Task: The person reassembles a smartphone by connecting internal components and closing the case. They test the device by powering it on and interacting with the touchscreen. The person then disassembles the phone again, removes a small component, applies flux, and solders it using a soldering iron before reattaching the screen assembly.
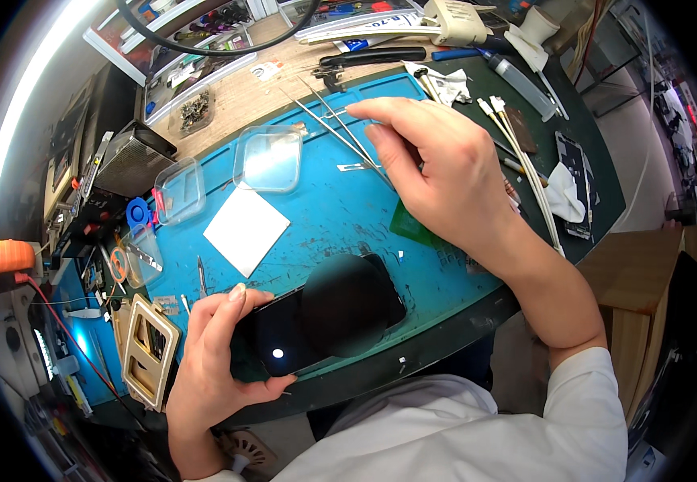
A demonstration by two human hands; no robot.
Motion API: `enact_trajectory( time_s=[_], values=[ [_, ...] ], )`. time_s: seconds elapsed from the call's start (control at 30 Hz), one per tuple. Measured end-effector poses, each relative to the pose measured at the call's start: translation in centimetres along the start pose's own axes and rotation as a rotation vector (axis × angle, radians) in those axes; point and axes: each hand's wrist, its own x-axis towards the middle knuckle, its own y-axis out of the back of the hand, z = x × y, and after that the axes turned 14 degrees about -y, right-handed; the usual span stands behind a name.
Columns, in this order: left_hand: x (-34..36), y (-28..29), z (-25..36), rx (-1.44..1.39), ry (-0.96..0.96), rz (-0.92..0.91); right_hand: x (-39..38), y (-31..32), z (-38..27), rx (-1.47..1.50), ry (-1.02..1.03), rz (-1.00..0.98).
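Observation:
My left hand (220, 361) grips the left end of a black smartphone (276, 329), thumb and fingers at its edges; a white light spot shows on it, and a dark blurred round patch obscures its right part. My right hand (421, 169) is over the mat's upper right, index finger and thumb apart and other fingers partly hidden. Its fingertips are at crossed metal tweezers (324, 123); I cannot tell if they touch. A white square pad (246, 231) lies above the phone, near a clear lidded box (268, 157) and a green board (408, 225).
The blue mat (332, 225) also carries small boxes (178, 191). At left are a gold metal fixture (147, 353), tools and an orange object (3, 255). At right lie white cables (529, 169), a syringe (521, 84) and a disassembled phone (573, 185). A wooden cabinet (621, 297) stands lower right.

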Motion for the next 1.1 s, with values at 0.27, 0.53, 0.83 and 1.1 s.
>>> enact_trajectory(
  time_s=[0.27, 0.53, 0.83, 1.1],
  values=[
    [-0.1, 0.0, -0.1, -0.027, 0.003, 0.000, 0.2, 0.1, 0.0, -0.059, -0.046, 0.036],
    [0.1, 0.1, 0.0, -0.032, -0.008, 0.006, 0.7, 0.5, 1.0, -0.095, -0.139, 0.118],
    [-0.1, 0.0, -0.3, -0.094, 0.019, -0.026, 0.3, -0.1, 1.1, -0.067, -0.156, 0.074],
    [-0.3, 0.1, -0.4, -0.086, -0.006, -0.037, 0.4, -0.1, 0.9, -0.047, -0.190, 0.065]
  ],
)
